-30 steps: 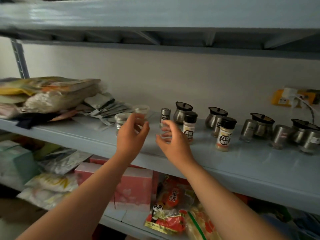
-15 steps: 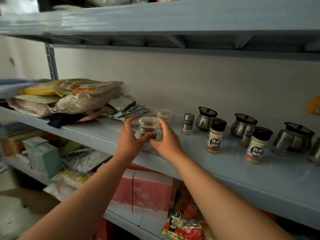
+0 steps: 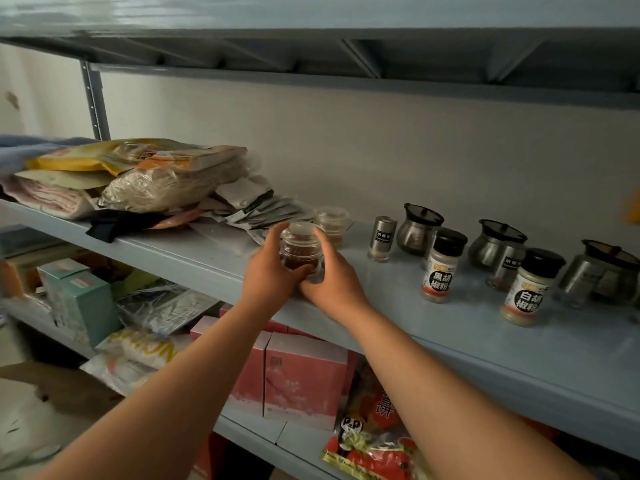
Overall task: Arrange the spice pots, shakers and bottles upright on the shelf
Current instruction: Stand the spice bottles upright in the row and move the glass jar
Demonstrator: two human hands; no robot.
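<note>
A clear spice jar with dark brown contents stands upright near the front of the blue-grey shelf. My left hand and my right hand wrap around it from both sides. Behind it stands a second clear jar. To the right are a small steel shaker, two black-capped pepper bottles and several steel pots with black lids, all upright.
A pile of plastic food bags and sachets fills the shelf's left part. The upper shelf hangs low overhead. Pink boxes, a teal box and snack packs sit on the lower shelf.
Both hands went from hovering open over the shelf to closing around the clear jar. The view has shifted right to left, so the pots now sit further right.
</note>
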